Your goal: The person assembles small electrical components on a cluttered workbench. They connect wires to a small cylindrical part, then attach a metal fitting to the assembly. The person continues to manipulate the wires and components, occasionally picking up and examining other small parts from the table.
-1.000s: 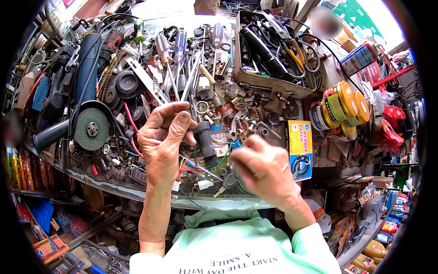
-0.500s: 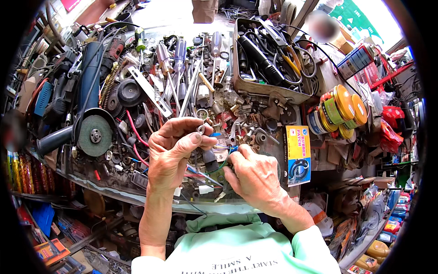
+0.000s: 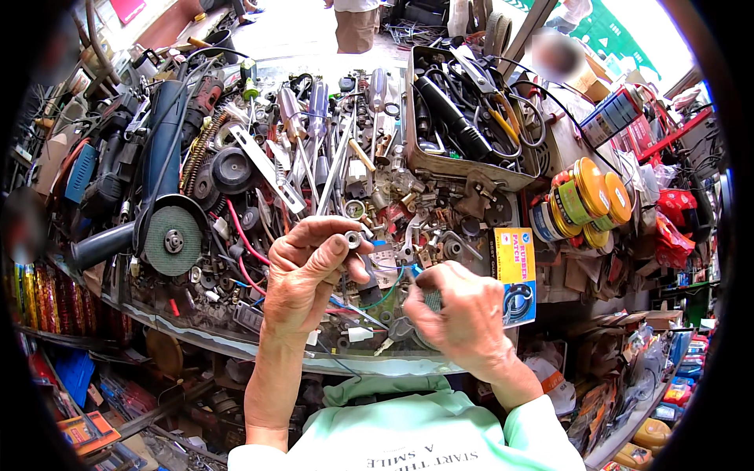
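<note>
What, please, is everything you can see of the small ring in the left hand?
The small ring looks like silvery metal, round, with a darker opening at its centre. The left hand pinches it between thumb and fingers, above the cluttered bench, its opening facing the camera. Finer detail is too small to tell.

Pale mint-green shirt (image 3: pixel 377 428), matching sleeves (image 3: pixel 540 434), dark lettering (image 3: pixel 404 457), bare forearms (image 3: pixel 276 385)

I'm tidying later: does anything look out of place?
Yes: small metal parts lie strewn, unsorted, across the glass bench beyond the left hand, and the angle grinder lies with its disc facing up, exposed. No clear spill or damage shows.
</note>
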The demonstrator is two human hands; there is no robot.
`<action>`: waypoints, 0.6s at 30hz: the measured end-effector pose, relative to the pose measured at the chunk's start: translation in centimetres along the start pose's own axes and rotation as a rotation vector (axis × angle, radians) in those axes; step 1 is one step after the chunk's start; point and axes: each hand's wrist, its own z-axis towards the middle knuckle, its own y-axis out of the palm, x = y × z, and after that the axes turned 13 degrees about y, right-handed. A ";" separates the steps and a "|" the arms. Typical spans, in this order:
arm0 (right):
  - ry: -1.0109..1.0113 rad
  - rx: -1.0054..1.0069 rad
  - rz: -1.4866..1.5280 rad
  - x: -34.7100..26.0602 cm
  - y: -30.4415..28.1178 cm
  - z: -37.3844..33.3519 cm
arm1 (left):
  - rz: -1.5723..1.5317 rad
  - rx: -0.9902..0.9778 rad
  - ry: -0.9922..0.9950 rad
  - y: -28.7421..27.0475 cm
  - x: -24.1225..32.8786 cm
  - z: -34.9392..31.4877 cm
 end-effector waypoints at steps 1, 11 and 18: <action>0.013 0.014 0.067 0.2 -0.5 0.2 | 0.014 -0.003 -0.003 0.1 -0.1 0.0; -0.005 -0.055 0.659 -1.6 -2.2 2.8 | 0.086 -0.016 -0.063 0.5 -0.1 -0.2; -0.040 -0.097 0.598 -1.3 -1.3 3.2 | 0.125 0.001 -0.056 0.8 0.0 -0.2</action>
